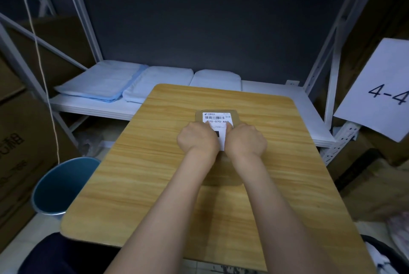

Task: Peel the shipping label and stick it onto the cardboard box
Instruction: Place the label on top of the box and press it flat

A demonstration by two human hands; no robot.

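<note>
**On the Table: Label Pressed Down onto the Box**

Head view. At the middle of the wooden table (155,163) lay the flat cardboard box (230,176), its long side running away from the person. The shipping label (218,117) sat on the far half of the box top, barcode end farthest away, its near edge showing between the two wrists. Both hands rested on it side by side. The left hand (197,138) and the right hand (245,139) were curled loosely, knuckles up, each with one fingertip extended onto the printed face just below the number line. Neither hand grasped anything; the fingertips pressed flat, apparently to bond the adhesive and smooth the sheet outward. Placing one hand on each half probably kept the label from shifting or creasing. No backing paper was visible, so peeling appeared complete and the task near its end. A blue bin (62,187) stood on the floor left of the table, likely for waste.
</note>
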